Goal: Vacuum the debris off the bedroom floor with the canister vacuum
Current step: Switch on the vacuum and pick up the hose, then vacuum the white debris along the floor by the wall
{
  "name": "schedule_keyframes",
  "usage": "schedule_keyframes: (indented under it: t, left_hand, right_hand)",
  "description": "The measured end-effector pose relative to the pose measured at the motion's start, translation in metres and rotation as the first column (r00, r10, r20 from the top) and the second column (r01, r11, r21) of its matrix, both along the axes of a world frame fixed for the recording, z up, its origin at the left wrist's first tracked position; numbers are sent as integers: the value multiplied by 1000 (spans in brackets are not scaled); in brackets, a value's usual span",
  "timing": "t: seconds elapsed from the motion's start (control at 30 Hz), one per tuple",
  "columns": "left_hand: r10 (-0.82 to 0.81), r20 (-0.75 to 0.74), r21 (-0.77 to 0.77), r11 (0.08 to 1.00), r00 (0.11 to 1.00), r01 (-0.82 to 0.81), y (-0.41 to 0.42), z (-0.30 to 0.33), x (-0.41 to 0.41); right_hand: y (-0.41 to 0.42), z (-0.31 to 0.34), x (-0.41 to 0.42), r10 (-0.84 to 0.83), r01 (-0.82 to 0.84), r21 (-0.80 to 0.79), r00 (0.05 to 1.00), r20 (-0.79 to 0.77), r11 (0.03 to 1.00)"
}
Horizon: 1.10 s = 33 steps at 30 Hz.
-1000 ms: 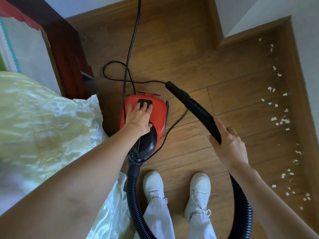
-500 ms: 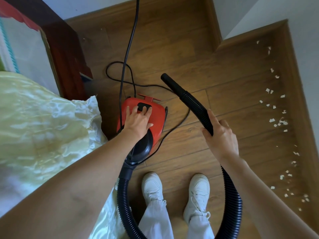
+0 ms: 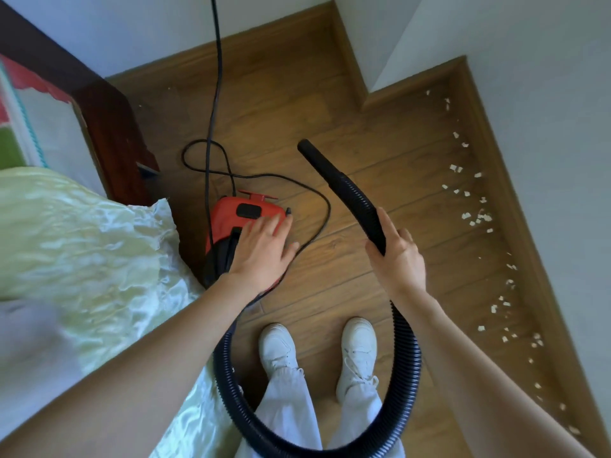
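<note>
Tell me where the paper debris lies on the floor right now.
In the head view the debris is strewn in a band on the right side, along the baseboard of the right wall, well clear of the hose nozzle held by the right hand.

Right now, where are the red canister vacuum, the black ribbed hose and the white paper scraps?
red canister vacuum (image 3: 228, 214), head view, red top.
black ribbed hose (image 3: 352, 193), head view, ribbed part.
white paper scraps (image 3: 476, 219), head view, cluster along wall.

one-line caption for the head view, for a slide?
Right hand grips the black hose, left hand over the red canister vacuum, paper debris along the wall.
</note>
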<state>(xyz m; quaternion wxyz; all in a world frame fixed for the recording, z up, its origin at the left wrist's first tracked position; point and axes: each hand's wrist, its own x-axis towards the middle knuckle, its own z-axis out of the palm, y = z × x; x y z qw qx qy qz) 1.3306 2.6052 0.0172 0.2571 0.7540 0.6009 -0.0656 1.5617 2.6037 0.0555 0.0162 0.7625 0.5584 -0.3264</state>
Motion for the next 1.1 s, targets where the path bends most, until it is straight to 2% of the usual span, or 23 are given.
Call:
schedule_keyframes:
  t: [0.07,0.2,0.43,0.57,0.67,0.77,1.0,1.1]
  left_hand:
    - [-35,117,2,999,992,35,-16,29,27]
    - [20,306,-167,985,952,33,-53,69,90]
    - [145,457,-156,984,878,-82,-98,117,200]
    - [192,420,-138,980,887,-146,-103,102,248]
    - [237,337,-149,969,911,-197,-98,92,267]
    - [256,283,-144,964,924,-223,-90,73,287]
    - [109,172,-69,993,979,-99,-53,30,287]
    - [60,134,-28,998,989,-57,-40,6,278]
  right_hand:
    - [-4,19,6,-68,68,13,996,-52,998]
    - [-5,57,21,-203,217,72,966,-161,974]
    - [1,83,73,-343,407,130,872,-350,904]
    - [20,60,113,-370,436,109,851,-374,893]
    - [38,38,138,-387,444,72,839,-382,893]
    - [59,13,167,-370,403,18,856,-360,915]
    - [109,-51,204,-280,232,-203,926,-252,951]
    - [126,-76,201,-325,265,-250,915,-238,931]
